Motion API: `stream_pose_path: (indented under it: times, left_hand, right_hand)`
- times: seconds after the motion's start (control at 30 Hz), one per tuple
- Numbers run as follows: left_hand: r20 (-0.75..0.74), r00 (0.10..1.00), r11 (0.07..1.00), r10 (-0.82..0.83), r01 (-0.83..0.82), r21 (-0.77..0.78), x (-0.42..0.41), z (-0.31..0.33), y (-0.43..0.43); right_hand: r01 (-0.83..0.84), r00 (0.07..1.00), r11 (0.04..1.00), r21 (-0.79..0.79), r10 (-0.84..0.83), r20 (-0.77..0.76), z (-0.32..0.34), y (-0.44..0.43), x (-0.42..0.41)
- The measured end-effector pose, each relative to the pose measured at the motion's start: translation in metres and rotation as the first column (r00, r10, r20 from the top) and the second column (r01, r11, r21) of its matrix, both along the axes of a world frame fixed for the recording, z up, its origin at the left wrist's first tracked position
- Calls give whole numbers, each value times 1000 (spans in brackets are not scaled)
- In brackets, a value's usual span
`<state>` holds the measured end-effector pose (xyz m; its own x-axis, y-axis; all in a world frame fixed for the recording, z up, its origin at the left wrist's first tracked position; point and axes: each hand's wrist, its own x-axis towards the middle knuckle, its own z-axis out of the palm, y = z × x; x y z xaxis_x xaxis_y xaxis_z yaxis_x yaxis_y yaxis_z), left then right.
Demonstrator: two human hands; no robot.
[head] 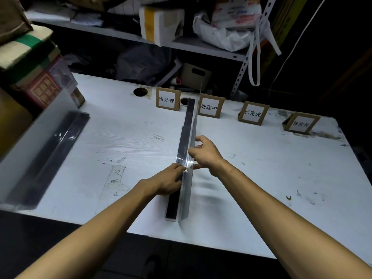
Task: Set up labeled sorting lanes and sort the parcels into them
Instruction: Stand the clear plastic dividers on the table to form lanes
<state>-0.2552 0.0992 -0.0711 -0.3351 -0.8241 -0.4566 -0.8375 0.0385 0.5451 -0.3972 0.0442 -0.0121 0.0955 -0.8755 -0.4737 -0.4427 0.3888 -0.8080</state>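
Note:
A clear plastic divider with a dark base strip [186,135] stands lengthwise on the white table [261,168], running from the front edge back between the first two label cards. My left hand [170,182] presses against its left side near the base. My right hand [205,154] pinches its upper edge from the right. Four cardboard label cards stand along the back: the first [167,99], the second [210,106], the third [253,113] and the fourth [301,123]. No parcels lie on the table.
A second clear divider with a dark base [48,150] lies tilted at the table's left. Stacked boxes [40,85] crowd the back left corner. A shelf [181,43] behind holds bags and packages. A cable hole [140,92] and a tape roll [184,101] are near the first card.

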Motion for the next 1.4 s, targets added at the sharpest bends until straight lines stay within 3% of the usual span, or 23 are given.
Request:
stream_pose_path:
  times: [0.43, 0.63, 0.8, 0.97, 1.13, 1.4]
  left_hand:
    - [-26, 994, 993, 110, -111, -29, -10, 12, -4]
    - [-44, 986, 980, 160, -164, -116, -7, 53, -17]
    - [-199, 949, 948, 246, -278, -152, -6, 93, -20]
    - [-330, 889, 921, 317, -372, -115, 7, 118, -8]
    - [-327, 820, 852, 470, -518, -74, 50, 149, 23]
    - [-249, 735, 724, 630, -673, -153, 161, 178, 71]
  right_hand:
    - [-42, 998, 998, 53, 39, 48, 12, 1, -13]
    - [-73, 997, 997, -36, 74, 35, 44, 2, -24]
    - [-190, 974, 982, -21, 191, 119, 79, 6, -19]
    - [-294, 952, 952, -80, 299, 63, 99, 12, 1]
    - [-499, 866, 860, -102, 493, -81, 124, 8, 38]
    - [-735, 677, 666, -123, 729, -103, 144, 32, 163]
